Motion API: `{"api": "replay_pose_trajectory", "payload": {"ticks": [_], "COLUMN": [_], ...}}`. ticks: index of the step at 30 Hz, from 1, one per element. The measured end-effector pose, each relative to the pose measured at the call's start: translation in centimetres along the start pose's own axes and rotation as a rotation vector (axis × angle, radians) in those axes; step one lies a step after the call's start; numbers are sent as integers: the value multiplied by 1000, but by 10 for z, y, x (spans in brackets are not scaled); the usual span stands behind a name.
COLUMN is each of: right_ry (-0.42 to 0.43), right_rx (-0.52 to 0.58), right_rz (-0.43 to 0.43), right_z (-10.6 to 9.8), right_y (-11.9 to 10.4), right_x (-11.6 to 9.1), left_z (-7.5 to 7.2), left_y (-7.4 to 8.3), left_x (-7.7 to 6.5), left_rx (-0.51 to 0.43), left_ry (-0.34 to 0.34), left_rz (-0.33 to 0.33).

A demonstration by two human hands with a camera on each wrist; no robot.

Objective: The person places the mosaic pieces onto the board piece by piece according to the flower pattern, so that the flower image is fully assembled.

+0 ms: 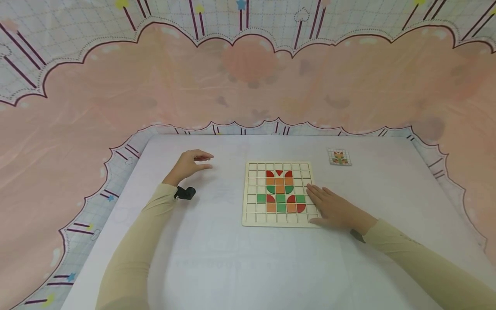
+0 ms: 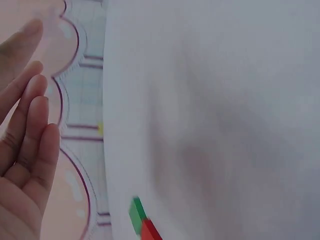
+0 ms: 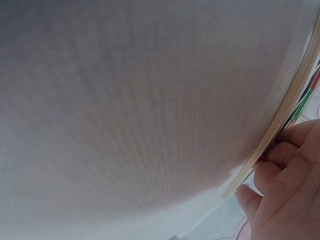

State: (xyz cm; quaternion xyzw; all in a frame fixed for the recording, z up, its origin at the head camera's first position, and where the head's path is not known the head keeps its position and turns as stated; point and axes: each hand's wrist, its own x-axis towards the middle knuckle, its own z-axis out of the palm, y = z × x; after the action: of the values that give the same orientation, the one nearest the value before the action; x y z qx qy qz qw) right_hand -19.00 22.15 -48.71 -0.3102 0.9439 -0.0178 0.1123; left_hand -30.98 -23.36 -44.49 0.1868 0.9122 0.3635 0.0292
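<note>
A square wooden grid board (image 1: 254, 218) lies on the white table, with red, orange and green pieces (image 1: 280, 189) set in its cells as a flower pattern. My right hand (image 1: 335, 211) rests along the board's right edge, fingers extended over the rim and thumb near the lower right corner. In the right wrist view, those fingers (image 3: 287, 167) touch the board's pale side edge (image 3: 272, 131). Left of the board, my left hand (image 1: 190, 163) is held over the table, thumb apart from the loosely bent fingers, nothing between them. The left wrist view shows that hand (image 2: 30, 150) without anything in it.
Behind the board, toward the right, lies a small card (image 1: 339, 157) with a similar flower on a grid. A green piece (image 2: 136, 215) and a red piece (image 2: 150, 231) show low in the left wrist view. Patterned cloth (image 1: 252, 86) surrounds the white table (image 1: 232, 267).
</note>
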Motion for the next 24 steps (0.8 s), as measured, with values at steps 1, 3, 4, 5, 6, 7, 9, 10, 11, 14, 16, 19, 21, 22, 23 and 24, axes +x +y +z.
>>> {"api": "replay_pose_trajectory", "payload": {"ticks": [1, 3, 4, 5, 6, 7, 9, 10, 11, 14, 16, 19, 21, 22, 23, 24], "right_ry": [-1, -1, -2, -4, -4, -7, -8, -8, -7, -6, -5, -2, 1, 2, 2, 3], "right_rx": [2, 3, 3, 4, 2, -3, -3, -3, -2, -1, -3, -4, -4, -2, 1, 4], "right_rz": [1, 1, 1, 3, 2, 4, 5, 6, 6, 6, 5, 4, 3, 2, 2, 1], "right_z": [0, 0, 1, 1, 1, 1, 2, 2, 3, 3, 3, 3, 3, 3, 3, 3], "right_y": [0, 0, 0, 0, 1, 1, 1, 2, 2, 2, 2, 2, 3, 3, 3, 3], "right_x": [0, 0, 0, 1, 1, 1, 1, 1, 1, 1, 1, 0, 0, 0, 0, 0], "left_z": [-3, -6, -8, -10, -11, -12, -14, -15, -16, -18, -20, -22, -23, -23, -23, -24], "left_y": [-5, -15, -20, -25, -29, -34, -43, -46, -49, -55, -59, -62, -64, -65, -66, -66], "left_x": [-1, -3, -4, -5, -6, -7, -10, -11, -12, -15, -16, -17, -17, -16, -16, -15], "left_rx": [-5, 0, 1, 1, -4, -5, -6, -8, -5, 14, 31, 52, 68, 74, 81, 88], "left_ry": [11, 35, 46, 56, 64, 69, 80, 84, 87, 94, 100, 92, 78, 68, 58, 51], "left_rz": [-14, -39, -51, -64, -79, -95, -132, -154, -172, -231, -254, -295, -316, -328, -339, -344]}}
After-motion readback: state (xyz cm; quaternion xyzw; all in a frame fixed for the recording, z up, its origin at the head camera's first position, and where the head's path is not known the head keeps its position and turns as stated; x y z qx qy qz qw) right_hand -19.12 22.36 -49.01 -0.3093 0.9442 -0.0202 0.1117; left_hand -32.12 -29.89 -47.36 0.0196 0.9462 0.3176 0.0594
